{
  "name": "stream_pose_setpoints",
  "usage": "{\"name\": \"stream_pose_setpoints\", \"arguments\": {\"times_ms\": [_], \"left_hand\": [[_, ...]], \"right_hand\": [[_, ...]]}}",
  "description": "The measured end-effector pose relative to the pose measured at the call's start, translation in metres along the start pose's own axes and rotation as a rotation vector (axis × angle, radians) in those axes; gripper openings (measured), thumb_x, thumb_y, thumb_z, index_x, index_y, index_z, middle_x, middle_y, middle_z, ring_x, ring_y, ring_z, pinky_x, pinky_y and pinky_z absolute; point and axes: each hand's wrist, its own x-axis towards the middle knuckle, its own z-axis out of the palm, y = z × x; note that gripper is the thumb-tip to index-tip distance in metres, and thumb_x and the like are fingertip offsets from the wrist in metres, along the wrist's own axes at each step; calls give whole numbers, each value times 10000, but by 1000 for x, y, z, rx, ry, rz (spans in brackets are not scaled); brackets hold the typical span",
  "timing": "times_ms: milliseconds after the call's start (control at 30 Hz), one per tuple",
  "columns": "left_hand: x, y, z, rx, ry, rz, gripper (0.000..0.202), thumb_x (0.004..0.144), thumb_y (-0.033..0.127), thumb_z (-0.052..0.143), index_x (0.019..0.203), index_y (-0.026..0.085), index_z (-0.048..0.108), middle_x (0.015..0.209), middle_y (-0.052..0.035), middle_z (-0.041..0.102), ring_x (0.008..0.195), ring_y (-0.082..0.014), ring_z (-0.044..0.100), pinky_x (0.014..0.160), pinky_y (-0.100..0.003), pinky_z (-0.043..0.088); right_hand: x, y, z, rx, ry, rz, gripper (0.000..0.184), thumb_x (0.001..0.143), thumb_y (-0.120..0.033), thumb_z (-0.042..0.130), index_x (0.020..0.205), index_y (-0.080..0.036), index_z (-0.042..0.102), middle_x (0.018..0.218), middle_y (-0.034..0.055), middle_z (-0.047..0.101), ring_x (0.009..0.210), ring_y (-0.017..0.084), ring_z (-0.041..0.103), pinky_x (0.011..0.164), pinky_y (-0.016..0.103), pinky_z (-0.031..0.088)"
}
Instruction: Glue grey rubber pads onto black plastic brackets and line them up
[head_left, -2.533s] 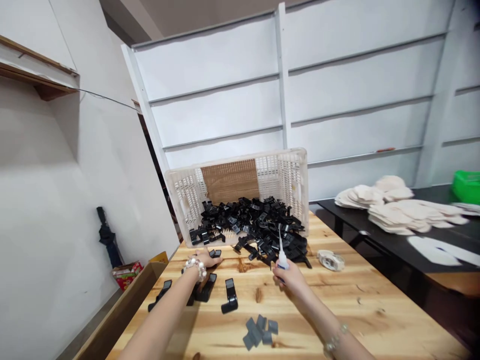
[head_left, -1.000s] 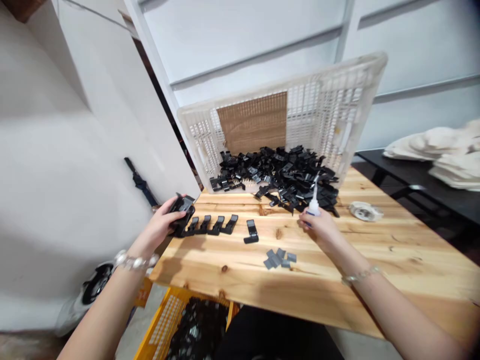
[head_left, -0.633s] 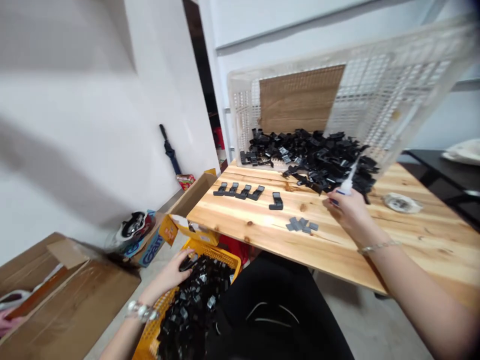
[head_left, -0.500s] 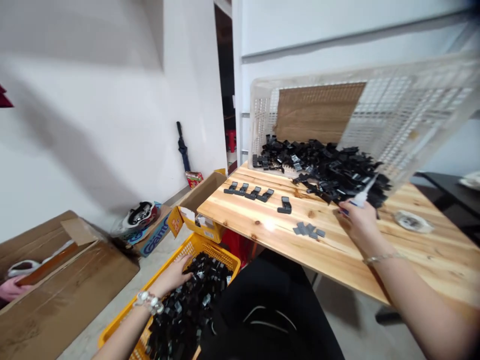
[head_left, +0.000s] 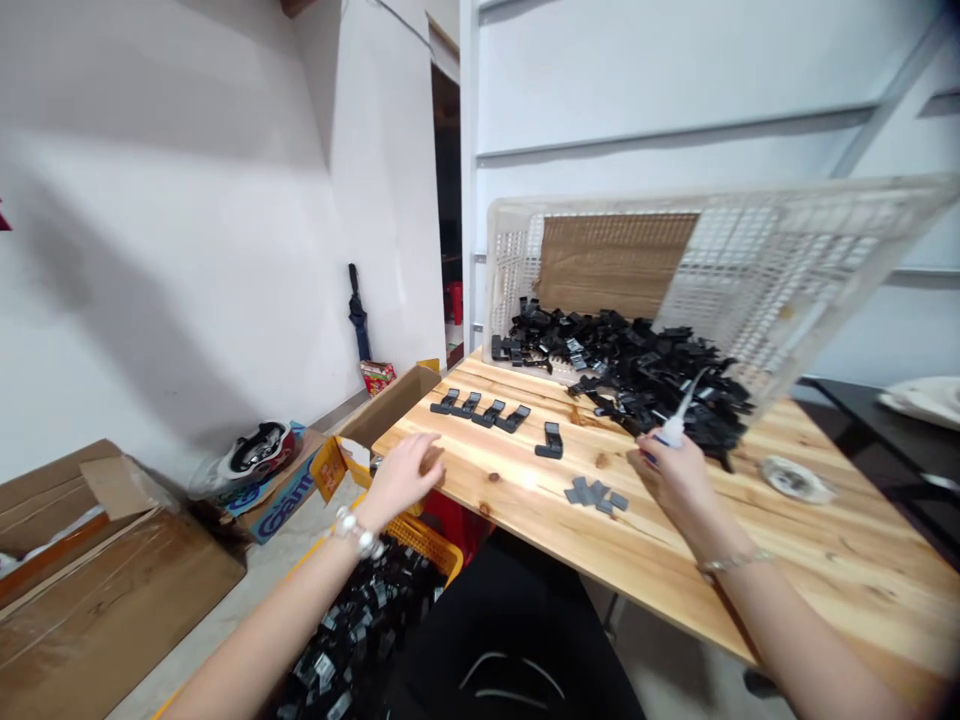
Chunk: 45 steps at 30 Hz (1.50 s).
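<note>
My left hand (head_left: 405, 478) is above the near left edge of the wooden table (head_left: 465, 480), fingers loosely stretched and nothing visible in them. Close by lie several black plastic clips (head_left: 491, 413) in a row, each with a grey pad on it. One more black clip (head_left: 551, 441) sits apart to their right. My right hand (head_left: 679, 468), resting on the table, is closed round a small white glue bottle (head_left: 673, 430) whose thin nozzle points up. Several loose grey pads (head_left: 598, 495) lie left of that hand.
A white crate (head_left: 795, 270) lies open toward me, with a heap of black parts (head_left: 637, 365) spilling out. Below left stands a yellow basket (head_left: 431, 548) of black pieces. A tape roll (head_left: 795, 478) lies at the right; cardboard boxes (head_left: 150, 580) stand on the floor.
My left hand has risen out of the yellow basket to the table's left edge. My right hand still holds the glue bottle in about the same place. The view has tilted up slightly.
</note>
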Motion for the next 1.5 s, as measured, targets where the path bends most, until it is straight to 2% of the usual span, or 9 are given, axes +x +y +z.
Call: {"name": "stream_pose_setpoints", "arguments": {"times_ms": [133,233,533,700,967,1133,1233,1400,1500], "left_hand": [[84,14,8,88,11,48,673,857,500,596,1452,223,446,1518,-111,435,1423,-349,312,1203,-505,181],[122,18,17,138,-51,75,753,778,597,669,1436,280,486,1518,-105,440,1412,-371,325,1177,-521,222],[134,22,31,202,-158,186,496,886,532,565,1346,348,602,1456,-63,521,1345,-315,451,1129,-446,338],[80,4,12,201,-177,210,486,899,468,555,1351,293,594,1467,-83,512,1345,-303,467,1117,-453,372],[-92,-76,-14,272,-36,114,419,929,399,504,1307,264,626,1406,-108,567,1282,-312,537,1091,-489,427],[-148,-111,19,263,-411,-161,542,859,276,555,1396,201,559,1444,-150,544,1307,-335,535,1090,-474,438],[-129,-86,28,121,-586,-222,500,870,254,541,1358,153,585,1356,-167,621,1227,-317,611,1062,-434,467],[-39,11,3,-307,-408,177,352,995,369,401,1201,236,654,1215,-77,697,1121,-209,648,1010,-333,491],[22,60,1,-271,-341,412,344,985,382,447,1236,222,619,1278,-91,649,1188,-221,591,1068,-362,441]], "right_hand": [[-3,-1,2,42,12,36,219,537,-217,696,699,-179,554,586,-20,536,491,88,457,437,217,352],[-3,0,2,87,9,63,234,526,-208,693,693,-187,530,538,-30,518,449,87,441,408,216,332],[3,9,0,172,20,84,254,522,-189,668,678,-203,469,472,-68,463,399,72,406,382,205,299],[0,5,-1,142,31,114,240,518,-160,646,687,-196,479,485,-67,476,407,66,410,380,194,286],[-2,-1,-1,93,51,147,243,522,-127,664,681,-192,492,485,-55,496,415,78,436,383,195,307],[0,0,0,60,64,148,244,512,-112,670,672,-187,502,473,-56,499,404,72,422,377,195,315],[1,3,-1,69,55,144,245,525,-125,667,681,-194,492,474,-55,501,407,78,430,378,199,318],[2,7,-3,107,27,148,246,536,-151,661,698,-200,483,467,-57,496,405,81,428,385,204,309],[3,10,-4,122,21,146,248,536,-159,654,703,-202,475,473,-55,504,413,81,427,390,204,303]]}}
